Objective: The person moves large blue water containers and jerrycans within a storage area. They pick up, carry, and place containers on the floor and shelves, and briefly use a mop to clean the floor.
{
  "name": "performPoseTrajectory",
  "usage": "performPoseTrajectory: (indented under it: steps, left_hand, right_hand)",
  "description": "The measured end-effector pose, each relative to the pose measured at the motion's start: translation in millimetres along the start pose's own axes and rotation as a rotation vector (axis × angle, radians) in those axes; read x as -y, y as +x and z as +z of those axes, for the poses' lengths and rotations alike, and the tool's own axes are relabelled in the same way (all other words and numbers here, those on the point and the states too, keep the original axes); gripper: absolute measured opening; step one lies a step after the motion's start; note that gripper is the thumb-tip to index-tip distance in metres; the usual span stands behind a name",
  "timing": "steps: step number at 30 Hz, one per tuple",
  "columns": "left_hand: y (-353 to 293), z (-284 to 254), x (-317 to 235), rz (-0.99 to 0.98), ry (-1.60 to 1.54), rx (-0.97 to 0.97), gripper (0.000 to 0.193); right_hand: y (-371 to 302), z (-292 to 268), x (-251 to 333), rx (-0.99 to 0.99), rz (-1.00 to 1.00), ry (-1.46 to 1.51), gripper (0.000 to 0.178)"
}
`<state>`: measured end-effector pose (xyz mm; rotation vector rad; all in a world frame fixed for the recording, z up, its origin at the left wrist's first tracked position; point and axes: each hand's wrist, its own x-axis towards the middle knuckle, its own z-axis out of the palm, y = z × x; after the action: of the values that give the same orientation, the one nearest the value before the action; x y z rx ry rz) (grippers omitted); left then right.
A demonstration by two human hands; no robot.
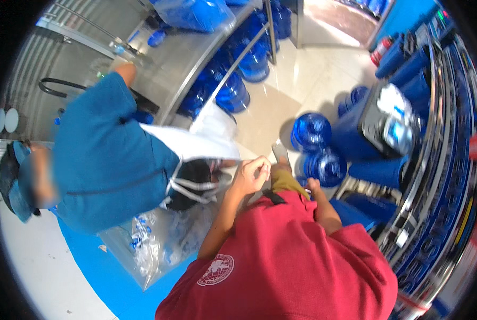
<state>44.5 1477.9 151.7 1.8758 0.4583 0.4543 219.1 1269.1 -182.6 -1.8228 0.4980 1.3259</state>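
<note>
Carefully now: your left hand (250,173) pinches the white plastic bag's (187,141) rim; keep it taut. Your right hand (312,185) hangs beside the blue water jugs (323,166), grip unclear.

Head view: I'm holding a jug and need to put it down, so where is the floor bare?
Bare tile floor lies between the steel counter and the blue jugs. The right side is crowded with the conveyor rack; a clear plastic bag fills the lower left.
</note>
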Motion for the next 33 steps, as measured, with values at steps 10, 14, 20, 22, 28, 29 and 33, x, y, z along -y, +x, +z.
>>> performPoseTrajectory:
  steps: [10,14,20,22,28,29,33]
  left_hand:
    - [191.0,-34.2,22.6,-0.196,-0.074,0.31,0.015]
    - [246.6,-60.3,46.8,-0.182,-0.062,0.309,0.015]
    - [343.9,-113.0,115.7,-0.344,-0.276,0.068,0.017]
    - [370.5,-127.7,143.4,-0.27,-0.209,-0.102,0.015]
    - [417.5,-170.0,201.9,-0.48,-0.094,-0.415,0.015]
    - [427.5,-172.4,204.7,-0.449,-0.107,-0.444,0.015]
    - [501.4,-170.6,199.4,-0.464,-0.27,-0.335,0.019]
  right_hand:
    - [92.1,83.9,340.9,0.074,-0.675,-0.409,0.056]
    - [52.3,156.6,567.6,0.224,-1.146,-0.589,0.062]
    - [-8.1,223.8,773.1,0.086,-1.338,-1.02,0.07]
    - [-14.2,235.4,831.2,0.045,-1.272,-1.194,0.071]
    - [-16.2,285.4,988.2,0.025,-0.984,-1.543,0.057]
    - [-6.1,288.9,1001.3,-0.052,-1.043,-1.579,0.056]
    - [44.5,277.7,1050.4,-0.38,-1.282,-1.668,0.052]
